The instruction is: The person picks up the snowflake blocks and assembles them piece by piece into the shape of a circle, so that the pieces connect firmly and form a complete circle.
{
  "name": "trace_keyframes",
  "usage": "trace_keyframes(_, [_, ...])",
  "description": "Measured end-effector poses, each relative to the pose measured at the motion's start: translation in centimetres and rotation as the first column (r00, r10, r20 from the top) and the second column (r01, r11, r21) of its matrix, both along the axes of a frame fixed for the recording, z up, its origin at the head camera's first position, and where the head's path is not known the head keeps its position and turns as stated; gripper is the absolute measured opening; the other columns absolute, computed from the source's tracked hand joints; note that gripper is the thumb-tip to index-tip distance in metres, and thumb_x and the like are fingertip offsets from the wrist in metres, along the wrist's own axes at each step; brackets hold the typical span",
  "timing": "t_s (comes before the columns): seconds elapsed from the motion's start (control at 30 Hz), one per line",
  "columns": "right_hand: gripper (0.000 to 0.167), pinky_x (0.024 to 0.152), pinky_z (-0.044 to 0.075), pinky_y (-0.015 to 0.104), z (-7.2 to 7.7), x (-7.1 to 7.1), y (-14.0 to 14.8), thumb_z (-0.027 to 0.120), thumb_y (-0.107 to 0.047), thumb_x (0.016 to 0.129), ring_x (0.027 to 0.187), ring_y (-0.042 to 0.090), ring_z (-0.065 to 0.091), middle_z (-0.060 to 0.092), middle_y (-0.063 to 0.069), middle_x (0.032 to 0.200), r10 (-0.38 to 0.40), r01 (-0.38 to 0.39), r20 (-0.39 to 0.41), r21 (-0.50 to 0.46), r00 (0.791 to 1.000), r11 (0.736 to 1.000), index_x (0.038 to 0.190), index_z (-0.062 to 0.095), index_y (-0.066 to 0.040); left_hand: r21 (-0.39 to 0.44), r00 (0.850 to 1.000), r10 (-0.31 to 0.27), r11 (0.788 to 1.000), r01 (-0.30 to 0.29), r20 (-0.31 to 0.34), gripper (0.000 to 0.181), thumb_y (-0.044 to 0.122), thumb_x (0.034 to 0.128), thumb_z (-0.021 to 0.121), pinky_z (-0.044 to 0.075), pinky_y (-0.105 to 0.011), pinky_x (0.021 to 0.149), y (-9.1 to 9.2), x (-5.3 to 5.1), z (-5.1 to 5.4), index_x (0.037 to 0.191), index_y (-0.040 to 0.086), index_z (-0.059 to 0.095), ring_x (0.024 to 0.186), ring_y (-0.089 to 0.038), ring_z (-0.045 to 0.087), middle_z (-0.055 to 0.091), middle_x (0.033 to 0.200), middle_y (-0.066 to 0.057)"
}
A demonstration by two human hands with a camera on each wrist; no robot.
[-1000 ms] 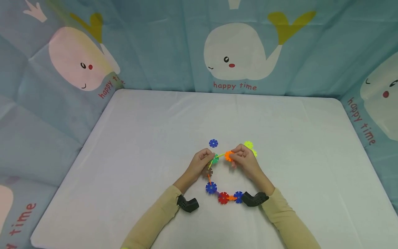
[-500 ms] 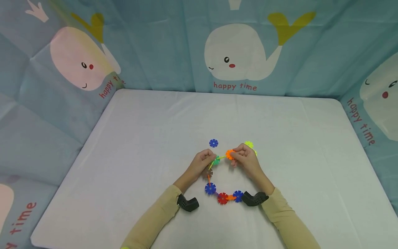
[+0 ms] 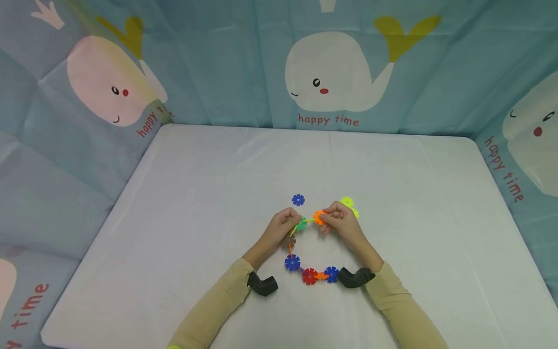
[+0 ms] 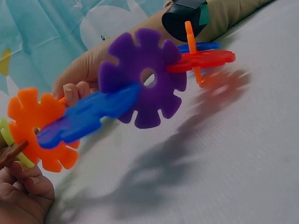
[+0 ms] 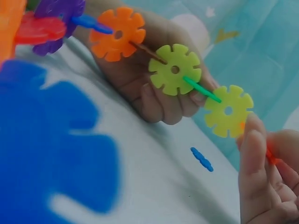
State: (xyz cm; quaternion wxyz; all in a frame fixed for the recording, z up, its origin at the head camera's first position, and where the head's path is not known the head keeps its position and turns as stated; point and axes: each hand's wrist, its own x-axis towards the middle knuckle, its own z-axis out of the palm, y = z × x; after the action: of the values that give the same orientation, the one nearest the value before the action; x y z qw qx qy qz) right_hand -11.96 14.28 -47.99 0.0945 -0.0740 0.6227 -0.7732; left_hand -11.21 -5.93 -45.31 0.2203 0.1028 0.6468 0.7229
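Observation:
A chain of slotted snowflake discs hangs in a curve between my hands. My left hand pinches the chain at a green disc. To its right, my right hand holds an orange disc between thumb and fingers. In the right wrist view that orange disc, mostly covered by the fingers, meets a yellow-green disc at the chain's end. Further along are a brown disc, a blue disc, a purple disc and a red disc. Another blue disc ends the lower part.
A loose blue disc lies beyond my left hand. Yellow-green discs lie behind my right hand, partly hidden. The white table is bordered by a blue whale-print cloth. Black wrist cameras sit near the chain's lower end.
Both hands keep their hold and barely move. The lower part of the chain has swung slightly left; the orange disc tilted up a little, then came back.

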Motion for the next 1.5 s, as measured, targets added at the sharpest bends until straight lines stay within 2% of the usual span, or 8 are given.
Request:
trace_keyframes(0.17, [0.011,0.051,0.048,0.023,0.1,0.3,-0.3,0.055,0.007,0.084,0.051,0.012,0.057,0.061,0.005,0.067,-0.052,0.052,-0.004,-0.002,0.999,0.999,0.089,0.046,0.008,0.002,1.000,0.007,1.000,-0.007,-0.011,0.015,0.010,0.0947,0.044,0.040,-0.023,0.042,0.0,0.0,-0.2,0.082,0.002,0.045,0.042,-0.011,0.039,0.040,0.055,0.000])
trace_keyframes(0.33, [0.011,0.050,0.047,0.023,0.0,0.5,-0.4,0.056,0.008,0.083,0.048,0.011,0.055,0.060,0.004,0.065,-0.100,0.100,-0.047,-0.007,0.994,0.995,0.086,0.046,0.004,-0.003,0.999,0.009,1.000,-0.010,-0.031,0.015,0.010,0.0945,0.045,0.040,-0.022,0.043,0.1,0.0,-0.2,0.081,0.003,0.045,0.044,-0.011,0.042,0.040,0.056,0.000])
trace_keyframes(0.47, [0.011,0.048,0.047,0.023,0.1,0.4,-0.5,0.056,0.010,0.082,0.047,0.011,0.054,0.060,0.004,0.065,-0.120,0.119,-0.090,-0.026,0.989,0.993,0.086,0.045,0.007,0.005,0.999,0.016,1.000,-0.016,-0.028,0.015,0.010,0.0945,0.045,0.041,-0.022,0.043,0.1,0.1,-0.2,0.081,0.003,0.045,0.044,-0.011,0.047,0.040,0.056,0.000])
trace_keyframes(0.7, [0.015,0.050,0.047,0.023,0.2,0.4,-0.4,0.055,0.010,0.083,0.048,0.011,0.054,0.059,0.005,0.065,-0.100,0.100,-0.115,-0.007,0.988,0.995,0.088,0.042,0.015,0.010,1.000,0.017,1.000,-0.017,-0.015,0.016,0.011,0.0948,0.044,0.040,-0.023,0.042,0.0,0.1,-0.1,0.081,0.002,0.046,0.043,-0.010,0.045,0.039,0.055,0.001])
trace_keyframes(0.97, [0.015,0.054,0.049,0.025,0.1,0.5,-0.5,0.055,0.008,0.084,0.053,0.013,0.058,0.061,0.006,0.068,-0.085,0.085,-0.109,-0.003,0.990,0.996,0.089,0.041,0.012,-0.035,0.999,-0.001,0.999,0.000,-0.046,0.017,0.016,0.0948,0.046,0.042,-0.025,0.045,0.1,-0.1,-0.8,0.089,0.000,0.047,0.045,-0.013,0.044,0.042,0.060,-0.004])
trace_keyframes(1.13, [0.016,0.053,0.049,0.025,0.1,0.5,-0.6,0.053,0.009,0.085,0.054,0.013,0.059,0.062,0.007,0.072,-0.078,0.077,-0.105,-0.010,0.991,0.997,0.091,0.039,0.015,-0.088,0.991,-0.027,0.996,0.015,-0.127,0.026,0.013,0.0923,0.051,0.039,-0.023,0.046,0.1,0.0,-0.3,0.108,-0.008,0.049,0.046,-0.012,0.042,0.040,0.060,-0.003])
trace_keyframes(1.3, [0.013,0.053,0.048,0.025,0.0,0.4,-0.5,0.053,0.009,0.084,0.052,0.014,0.057,0.060,0.012,0.068,-0.059,0.062,-0.103,0.026,0.993,0.998,0.091,0.042,0.012,-0.161,0.971,-0.011,0.986,-0.029,-0.240,0.020,0.009,0.0869,0.059,0.028,-0.021,0.049,0.3,0.2,0.3,0.099,-0.007,0.060,0.051,-0.008,0.033,0.039,0.058,0.004])
trace_keyframes(1.5, [0.010,0.052,0.047,0.024,-0.1,0.1,-0.2,0.052,0.011,0.084,0.050,0.013,0.055,0.060,0.008,0.071,-0.034,0.035,-0.089,0.004,0.995,0.999,0.088,0.043,0.010,-0.231,0.937,-0.025,0.971,-0.060,-0.348,0.018,0.012,0.0857,0.061,0.029,-0.021,0.047,0.5,0.5,0.1,0.098,-0.001,0.066,0.049,-0.007,0.033,0.044,0.058,0.003])
